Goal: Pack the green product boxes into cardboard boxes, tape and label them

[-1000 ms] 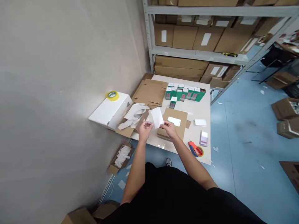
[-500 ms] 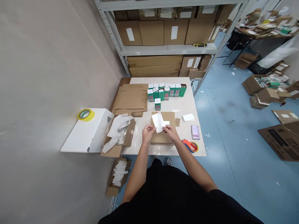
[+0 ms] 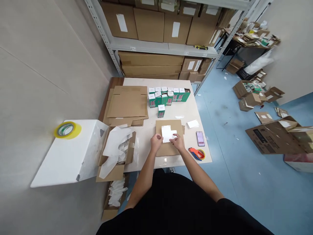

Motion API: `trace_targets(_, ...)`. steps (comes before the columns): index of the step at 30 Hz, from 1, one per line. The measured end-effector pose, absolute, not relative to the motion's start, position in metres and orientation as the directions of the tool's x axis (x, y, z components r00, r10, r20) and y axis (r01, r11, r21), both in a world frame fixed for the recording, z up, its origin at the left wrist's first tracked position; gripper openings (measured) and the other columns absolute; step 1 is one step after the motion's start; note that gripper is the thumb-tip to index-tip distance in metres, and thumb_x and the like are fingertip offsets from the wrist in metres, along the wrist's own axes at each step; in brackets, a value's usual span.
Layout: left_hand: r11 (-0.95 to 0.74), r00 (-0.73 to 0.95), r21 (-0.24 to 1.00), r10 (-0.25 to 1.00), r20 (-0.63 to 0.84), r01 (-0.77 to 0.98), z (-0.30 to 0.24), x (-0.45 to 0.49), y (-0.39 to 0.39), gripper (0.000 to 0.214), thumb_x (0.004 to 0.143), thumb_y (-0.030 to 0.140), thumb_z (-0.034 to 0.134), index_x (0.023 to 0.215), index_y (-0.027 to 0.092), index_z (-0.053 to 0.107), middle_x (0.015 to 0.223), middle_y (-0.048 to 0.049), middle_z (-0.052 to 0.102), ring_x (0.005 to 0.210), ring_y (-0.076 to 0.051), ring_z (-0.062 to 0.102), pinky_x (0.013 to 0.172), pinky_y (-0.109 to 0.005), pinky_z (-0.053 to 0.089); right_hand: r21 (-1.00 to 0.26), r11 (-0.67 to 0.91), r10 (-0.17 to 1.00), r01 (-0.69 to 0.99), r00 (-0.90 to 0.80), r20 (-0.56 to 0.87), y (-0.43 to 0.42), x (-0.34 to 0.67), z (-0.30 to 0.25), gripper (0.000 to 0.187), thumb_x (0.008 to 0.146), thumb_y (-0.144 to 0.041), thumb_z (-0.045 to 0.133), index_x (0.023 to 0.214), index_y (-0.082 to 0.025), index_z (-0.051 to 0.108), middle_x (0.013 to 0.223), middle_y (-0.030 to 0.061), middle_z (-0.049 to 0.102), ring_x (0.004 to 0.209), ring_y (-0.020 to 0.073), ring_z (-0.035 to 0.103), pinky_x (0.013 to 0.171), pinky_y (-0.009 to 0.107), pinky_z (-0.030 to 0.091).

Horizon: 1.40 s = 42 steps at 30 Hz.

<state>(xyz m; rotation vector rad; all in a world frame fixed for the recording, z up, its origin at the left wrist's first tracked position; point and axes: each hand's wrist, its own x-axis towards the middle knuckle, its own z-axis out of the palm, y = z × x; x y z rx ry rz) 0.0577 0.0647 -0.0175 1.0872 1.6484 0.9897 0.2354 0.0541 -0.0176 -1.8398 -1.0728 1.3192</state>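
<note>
Both my hands hold a white paper sheet (image 3: 166,133) just above a flat brown cardboard box (image 3: 169,148) on the white table (image 3: 186,114). My left hand (image 3: 156,142) pinches its left lower edge with the fingers closed. At the sheet's right lower edge my right hand (image 3: 177,142) grips it too. Several green and white small boxes (image 3: 166,95) stand in rows behind the cardboard.
Flattened cardboard sheets (image 3: 127,102) lie at the table's back left. An open carton with white plastic bags (image 3: 114,150) sits left. A red tape dispenser (image 3: 197,153), a small stack of cards (image 3: 200,138) and a white slip (image 3: 193,124) lie right. Yellow tape roll (image 3: 66,129) rests on a white box. Shelving with cartons stands behind.
The white sheet has come down from being held up to lying low over the brown cardboard. My view swung left to right, so the table sits more centred.
</note>
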Motion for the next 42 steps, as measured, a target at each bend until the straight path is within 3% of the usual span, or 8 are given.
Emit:
trace_targets(10,0.301,-0.083,0.897,0.953,-0.29,0.324,-0.054,0.059,0.067,0.011,0.072,0.017,0.069,0.069,0.023,0.059,0.071,0.0009,0.066,0.071,-0.018,0.062,0.072,-0.028,0.046,-0.786,-0.486,0.871,0.383,0.287,-0.398,0.035,0.238,-0.051,0.035,0.072,-0.044,0.072,0.092,-0.027,0.049,0.063,-0.0071,0.062,0.066,0.0219,0.066,0.069,0.032,0.049)
trace_targets(17,0.381,-0.119,0.83,0.923,-0.365,0.408,-0.053,0.063,0.079,0.013,0.071,0.012,0.067,0.068,0.023,0.06,0.074,-0.0011,0.068,0.072,-0.02,0.062,0.071,-0.029,0.043,-0.725,-0.505,0.86,0.469,0.342,-0.378,0.041,0.233,-0.062,0.025,0.075,-0.037,0.066,0.084,-0.027,0.045,0.072,-0.0039,0.064,0.073,0.0207,0.064,0.07,0.03,0.047)
trace_targets(24,0.419,-0.178,0.738,0.905,-0.386,0.528,-0.062,0.056,0.082,0.01,0.071,0.013,0.065,0.071,0.023,0.061,0.082,-0.0041,0.073,0.078,-0.022,0.065,0.072,-0.03,0.043,-0.654,-0.528,0.849,0.542,0.34,-0.403,0.053,0.214,-0.07,0.022,0.077,-0.027,0.067,0.08,-0.026,0.045,0.08,-0.0023,0.064,0.075,0.0184,0.062,0.071,0.028,0.045)
trace_targets(29,0.402,-0.166,0.695,0.909,-0.383,0.596,-0.071,0.054,0.084,0.009,0.071,0.015,0.067,0.074,0.023,0.063,0.085,-0.0068,0.075,0.083,-0.026,0.068,0.074,-0.032,0.045,-0.527,-0.569,0.817,0.631,0.359,-0.452,0.057,0.215,-0.069,0.024,0.081,-0.03,0.074,0.076,-0.025,0.051,0.083,0.0026,0.068,0.076,0.0203,0.063,0.068,0.029,0.042)
trace_targets(33,0.334,-0.119,0.697,0.933,-0.338,0.635,-0.072,0.052,0.09,0.011,0.074,0.017,0.071,0.083,0.023,0.069,0.086,-0.0098,0.074,0.096,-0.03,0.069,0.085,-0.037,0.049,-0.429,-0.552,0.813,0.715,0.349,-0.465,0.058,0.217,-0.064,0.02,0.085,-0.036,0.076,0.091,-0.023,0.062,0.09,0.0081,0.072,0.084,0.026,0.067,0.074,0.033,0.046)
trace_targets(36,0.067,0.099,0.705,0.976,-0.192,0.706,-0.069,0.054,0.094,0.026,0.085,0.014,0.061,0.105,0.023,0.076,0.115,-0.0146,0.075,0.122,-0.031,0.062,0.104,-0.042,0.046,-0.412,-0.353,0.918,0.84,0.226,-0.325,0.05,0.213,-0.062,0.022,0.093,-0.024,0.062,0.114,-0.02,0.068,0.12,0.0153,0.072,0.114,0.0312,0.065,0.09,0.038,0.049)
trace_targets(39,-0.176,0.33,0.683,0.938,-0.101,0.709,-0.07,0.054,0.097,0.044,0.093,0.016,0.053,0.132,0.025,0.072,0.151,-0.0108,0.06,0.151,-0.032,0.04,0.124,-0.048,0.03,-0.392,-0.054,0.983,0.918,-0.021,-0.185,0.033,0.208,-0.064,0.04,0.097,-0.017,0.05,0.133,-0.02,0.067,0.154,0.0128,0.057,0.148,0.0332,0.042,0.116,0.045,0.036)
trace_targets(42,-0.189,0.369,0.639,0.916,-0.159,0.746,-0.076,0.05,0.097,0.055,0.099,0.028,0.05,0.154,0.031,0.056,0.167,-0.0047,0.044,0.161,-0.033,0.021,0.13,-0.06,0.014,-0.366,0.02,0.969,0.93,-0.108,-0.222,0.015,0.206,-0.065,0.047,0.102,-0.022,0.045,0.145,-0.023,0.062,0.165,0.0078,0.046,0.158,0.0366,0.027,0.124,0.055,0.023)
